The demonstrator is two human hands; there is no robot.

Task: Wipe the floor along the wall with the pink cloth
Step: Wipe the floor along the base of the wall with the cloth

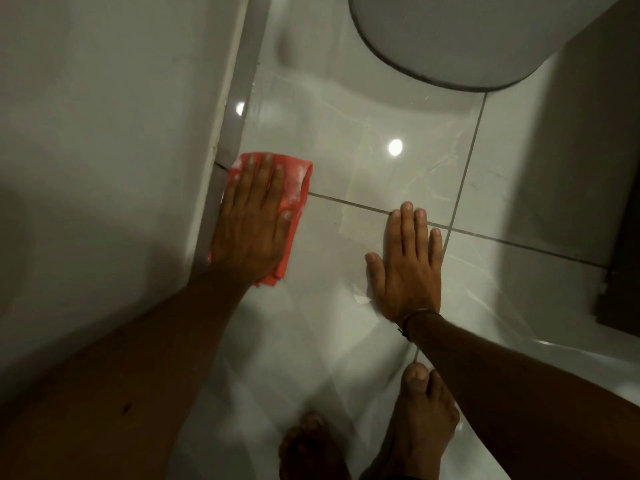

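Observation:
The pink cloth [298, 183] lies folded flat on the glossy white tiled floor [363, 174], right against the skirting tile [239, 126] at the foot of the white wall [104, 133]. My left hand [252, 220] lies palm-down on the cloth with fingers spread, pressing it to the floor; white foam shows on the cloth near the fingertips. My right hand [408, 268] rests flat on the bare floor to the right, fingers extended, holding nothing. A thin band circles its wrist.
A white toilet bowl [467, 36] overhangs the floor at the top right. A dark object [620, 258] stands at the right edge. My bare feet [415, 420] stand on the tiles at the bottom centre. Grout lines cross near my right hand.

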